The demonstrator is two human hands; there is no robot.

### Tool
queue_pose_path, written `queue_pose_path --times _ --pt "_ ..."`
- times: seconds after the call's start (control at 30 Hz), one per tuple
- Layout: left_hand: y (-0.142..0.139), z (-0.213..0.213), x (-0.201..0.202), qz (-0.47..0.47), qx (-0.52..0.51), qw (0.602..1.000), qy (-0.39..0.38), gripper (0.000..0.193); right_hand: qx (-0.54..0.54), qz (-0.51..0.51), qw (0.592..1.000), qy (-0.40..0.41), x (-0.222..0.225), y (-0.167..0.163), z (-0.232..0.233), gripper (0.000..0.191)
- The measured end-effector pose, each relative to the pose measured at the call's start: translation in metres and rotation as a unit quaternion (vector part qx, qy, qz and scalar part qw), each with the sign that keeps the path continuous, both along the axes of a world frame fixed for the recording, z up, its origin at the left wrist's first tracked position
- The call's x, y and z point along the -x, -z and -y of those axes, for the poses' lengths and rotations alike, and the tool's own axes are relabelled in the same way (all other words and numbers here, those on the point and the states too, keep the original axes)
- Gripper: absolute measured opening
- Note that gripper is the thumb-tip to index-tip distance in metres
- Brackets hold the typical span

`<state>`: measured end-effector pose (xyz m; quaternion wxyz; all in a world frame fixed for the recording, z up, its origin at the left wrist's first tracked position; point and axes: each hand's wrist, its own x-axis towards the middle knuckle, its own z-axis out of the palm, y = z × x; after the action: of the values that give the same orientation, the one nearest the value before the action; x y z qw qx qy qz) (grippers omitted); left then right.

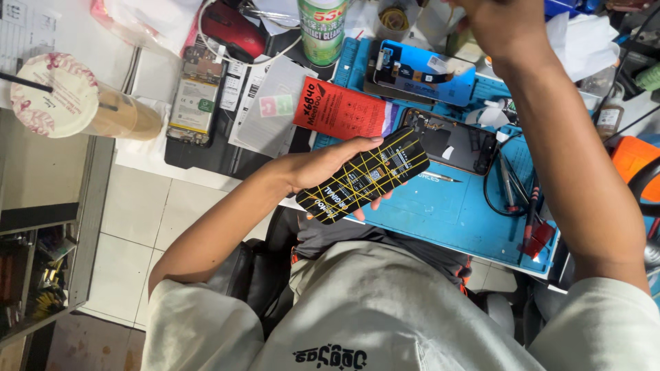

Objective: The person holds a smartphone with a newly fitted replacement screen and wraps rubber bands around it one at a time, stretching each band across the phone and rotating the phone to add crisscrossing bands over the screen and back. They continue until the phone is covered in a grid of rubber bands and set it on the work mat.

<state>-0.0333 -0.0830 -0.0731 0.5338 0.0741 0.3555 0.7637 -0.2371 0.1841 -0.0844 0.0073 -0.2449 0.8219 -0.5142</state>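
Head view looked down on a crowded workbench with a blue work mat (447, 213) across its middle. On the mat lay an opened phone (450, 141) showing its insides, with a red flat box (337, 110) just to its left and a blue-wrapped phone part (426, 72) beyond it. A green spray can (322, 31) stood at the far edge, near a red computer mouse (234, 29). Further left, another bare phone body (194, 96) rested on a dark pad, and a lidded paper cup (69, 99) with a straw lay on its side on the white counter. Black cables and a red-handled tool (536, 230) sat on the right side of the mat. Left hand (323, 165) held a black phone screen panel (364, 177) crossed with thin yellow lines, fingers curled under its long edge and the thumb along the top, over the near edge of the mat and above the person's lap. Right hand (495, 20) was raised at the top of the frame, well apart from the panel; its fingers were cut off by the edge, so its grip could not be told.
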Motion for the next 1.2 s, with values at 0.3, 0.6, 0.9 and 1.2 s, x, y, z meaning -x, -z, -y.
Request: queue_pose_path --times 0.3,0.6,0.9,1.2 --pt "-0.005 -0.005 0.003 -0.077 0.071 0.994 0.042 0.065 0.305 0.379 0.873 -0.01 -0.102 -0.089 -0.017 0.023" --pt "-0.017 -0.016 0.003 -0.096 0.156 0.982 0.047 0.062 0.369 0.443 0.814 -0.074 -0.211 -0.168 -0.029 0.034" --pt "-0.034 -0.016 0.003 -0.203 0.254 0.942 0.086 0.081 0.431 0.465 0.771 -0.065 -0.267 -0.169 -0.045 0.042" --pt "-0.028 -0.018 0.002 -0.215 0.291 0.926 0.111 0.085 0.017 0.125 0.99 -0.055 -0.238 -0.109 -0.016 0.033"
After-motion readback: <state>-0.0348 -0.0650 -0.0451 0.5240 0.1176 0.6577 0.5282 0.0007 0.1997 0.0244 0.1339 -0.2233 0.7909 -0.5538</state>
